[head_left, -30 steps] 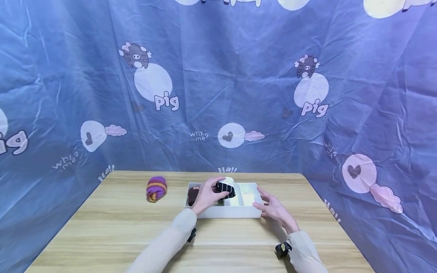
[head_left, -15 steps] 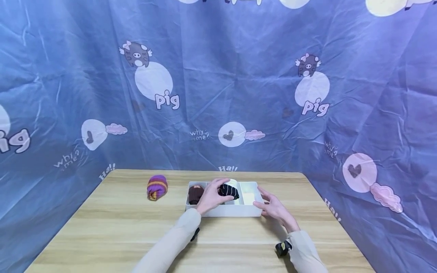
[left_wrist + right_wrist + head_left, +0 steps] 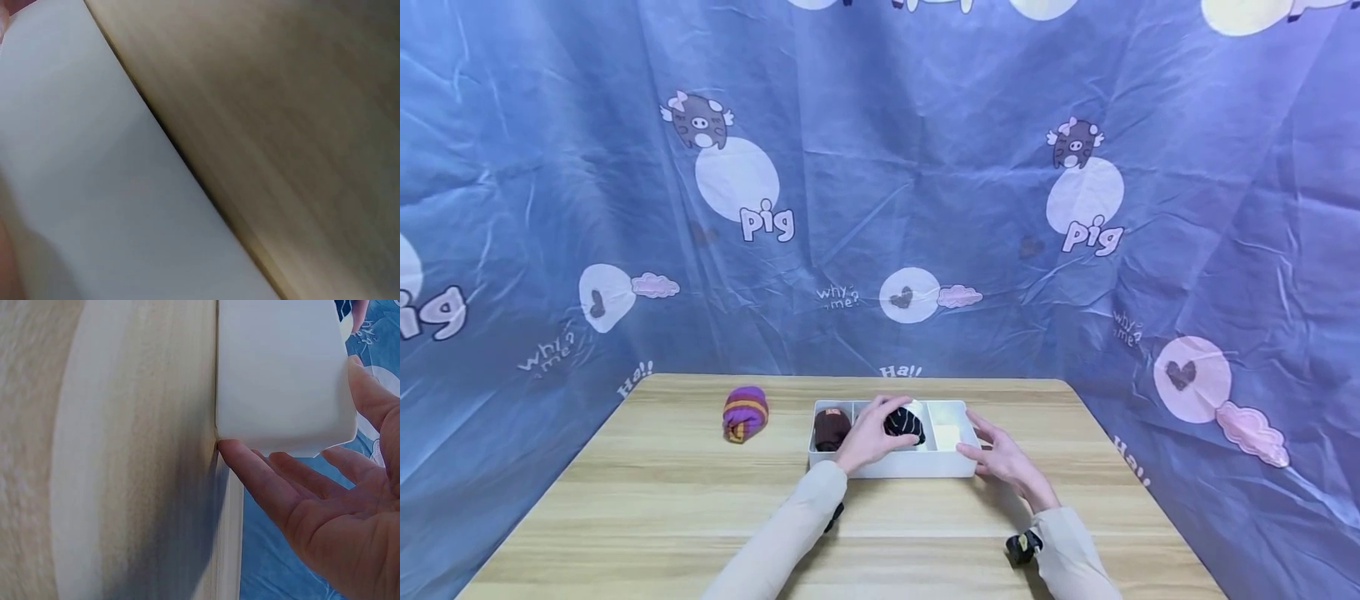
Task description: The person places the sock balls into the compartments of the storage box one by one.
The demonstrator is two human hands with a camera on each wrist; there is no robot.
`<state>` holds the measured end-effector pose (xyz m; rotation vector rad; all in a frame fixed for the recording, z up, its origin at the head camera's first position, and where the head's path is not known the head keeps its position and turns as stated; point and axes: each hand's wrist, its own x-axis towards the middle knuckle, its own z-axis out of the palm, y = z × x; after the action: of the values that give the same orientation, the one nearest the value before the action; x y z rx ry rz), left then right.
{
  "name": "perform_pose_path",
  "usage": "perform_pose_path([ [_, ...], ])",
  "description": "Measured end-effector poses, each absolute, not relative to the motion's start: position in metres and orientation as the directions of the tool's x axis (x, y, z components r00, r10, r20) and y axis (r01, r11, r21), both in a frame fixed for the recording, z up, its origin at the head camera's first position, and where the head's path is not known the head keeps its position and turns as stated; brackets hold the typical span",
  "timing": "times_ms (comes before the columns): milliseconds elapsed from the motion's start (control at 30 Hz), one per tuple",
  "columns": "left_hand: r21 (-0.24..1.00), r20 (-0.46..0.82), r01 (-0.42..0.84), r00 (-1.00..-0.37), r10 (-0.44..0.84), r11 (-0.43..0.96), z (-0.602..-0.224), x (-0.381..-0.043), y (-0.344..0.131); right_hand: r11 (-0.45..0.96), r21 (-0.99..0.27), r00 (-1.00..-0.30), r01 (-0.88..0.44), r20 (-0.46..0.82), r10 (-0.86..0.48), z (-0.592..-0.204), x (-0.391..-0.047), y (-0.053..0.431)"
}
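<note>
A white divided box stands on the table. With thumb and fingers, my left hand holds a rolled-up black sock with white stripes, set down in the compartment just left of the rightmost one. Left of that hand, a brown rolled-up sock fills the leftmost compartment. My right hand holds the box's right end; in the right wrist view its thumb lies at the rim and its fingers against the end wall. The left wrist view shows mostly the box's front wall.
A purple rolled-up sock with orange stripes lies on the wooden table, left of the box. Behind the table hangs a blue printed curtain.
My left hand has lowered the black sock into the box and moved slightly right, uncovering more of the brown sock. My right hand has stayed at the box's end.
</note>
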<state>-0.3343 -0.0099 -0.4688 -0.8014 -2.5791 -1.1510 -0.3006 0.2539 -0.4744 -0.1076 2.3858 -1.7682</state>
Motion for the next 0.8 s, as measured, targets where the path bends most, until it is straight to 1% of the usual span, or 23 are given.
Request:
perform_pose_path([
  [200,0.59,0.373,0.576,-0.816,0.441,0.566,-0.4673,-0.3353,-0.01,0.3,-0.953,-0.984,0.039,-0.089,-0.155,-0.4745,-0.3018,0.2549],
  [400,0.591,0.41,0.588,-0.808,0.423,0.552,-0.4696,-0.3358,-0.0092,0.291,-0.956,-0.983,0.033,-0.084,-0.165,-0.4748,-0.3015,0.2549],
  [800,0.581,0.414,0.575,-0.818,0.399,0.577,-0.4719,-0.3369,-0.0082,0.271,-0.962,-0.976,0.015,-0.072,-0.203,-0.4738,-0.2993,0.2555],
])
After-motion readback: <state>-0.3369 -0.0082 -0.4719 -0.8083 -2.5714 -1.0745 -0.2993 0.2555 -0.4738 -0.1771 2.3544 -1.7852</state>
